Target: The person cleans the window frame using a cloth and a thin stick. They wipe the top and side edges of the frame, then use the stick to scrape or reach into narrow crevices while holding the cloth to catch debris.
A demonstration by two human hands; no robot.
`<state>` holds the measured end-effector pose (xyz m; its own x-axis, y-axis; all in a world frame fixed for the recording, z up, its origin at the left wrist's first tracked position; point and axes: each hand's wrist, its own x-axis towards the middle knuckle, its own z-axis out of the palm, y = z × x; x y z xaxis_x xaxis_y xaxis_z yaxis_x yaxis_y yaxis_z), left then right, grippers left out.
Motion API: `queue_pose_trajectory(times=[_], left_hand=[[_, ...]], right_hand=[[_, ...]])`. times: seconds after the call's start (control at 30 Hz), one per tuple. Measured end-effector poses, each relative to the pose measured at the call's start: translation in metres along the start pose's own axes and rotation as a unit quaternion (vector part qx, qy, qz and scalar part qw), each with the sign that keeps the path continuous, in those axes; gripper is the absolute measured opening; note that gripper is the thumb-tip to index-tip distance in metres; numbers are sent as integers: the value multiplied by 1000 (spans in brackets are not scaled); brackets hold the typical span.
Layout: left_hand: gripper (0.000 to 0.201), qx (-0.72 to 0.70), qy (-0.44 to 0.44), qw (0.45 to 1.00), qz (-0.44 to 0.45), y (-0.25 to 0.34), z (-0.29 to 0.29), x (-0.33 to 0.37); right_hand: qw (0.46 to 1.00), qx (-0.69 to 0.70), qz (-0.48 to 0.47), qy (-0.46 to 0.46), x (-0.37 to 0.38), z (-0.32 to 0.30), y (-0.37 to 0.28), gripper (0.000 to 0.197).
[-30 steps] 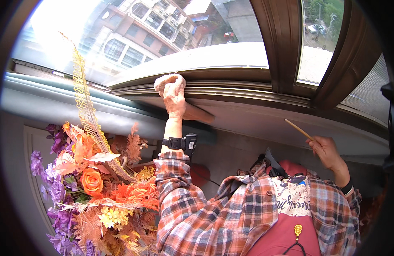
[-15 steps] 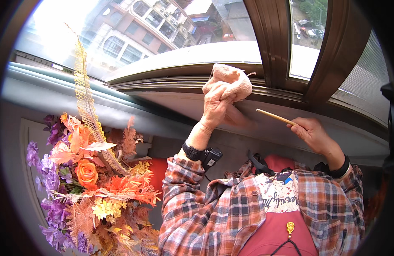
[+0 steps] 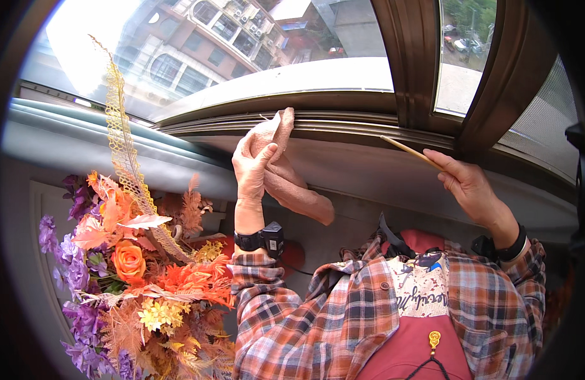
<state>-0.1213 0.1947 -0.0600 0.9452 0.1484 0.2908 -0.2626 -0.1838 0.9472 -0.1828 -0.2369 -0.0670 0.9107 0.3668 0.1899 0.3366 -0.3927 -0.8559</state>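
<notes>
My left hand [image 3: 250, 170] grips a pinkish-beige cloth [image 3: 291, 183] by its upper part, thumb across the front. One end of the cloth sticks up over the metal window track [image 3: 337, 121]; the rest hangs down to the right, in front of the wall below the sill. In my right hand [image 3: 473, 187] is a thin wooden stick [image 3: 409, 152], pinched near its lower end. Its pale tip points up and left, close to the lower edge of the window track. Whether the tip touches the track I cannot tell.
A large bunch of orange, purple and yellow artificial flowers [image 3: 129, 259] stands at the left, with a tall yellow mesh strip [image 3: 120, 126] rising from it. A pale blue-grey curtain [image 3: 83, 142] runs along the left sill. Brown window frames [image 3: 419, 69] rise at the right.
My left hand has moved left and down with the cloth, which was bunched over the track and now hangs loose. My right hand and the stick have shifted slightly.
</notes>
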Motion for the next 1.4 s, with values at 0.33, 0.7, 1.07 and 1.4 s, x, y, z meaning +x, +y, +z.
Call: queue_pose_trajectory(times=[0.33, 0.7, 1.07, 1.4], left_hand=[[23, -224, -84, 970, -40, 13, 48, -9], [18, -110, -150, 982, 6, 1, 108, -2], [21, 156, -10, 970, 188, -3, 123, -6], [15, 248, -91, 940, 216, 2, 140, -3]], right_hand=[[973, -170, -143, 69, 35, 17, -39, 33], [924, -365, -73, 90, 24, 8, -46, 46], [867, -479, -91, 101, 27, 16, -64, 37], [824, -558, -95, -6, 53, 15, -87, 19]])
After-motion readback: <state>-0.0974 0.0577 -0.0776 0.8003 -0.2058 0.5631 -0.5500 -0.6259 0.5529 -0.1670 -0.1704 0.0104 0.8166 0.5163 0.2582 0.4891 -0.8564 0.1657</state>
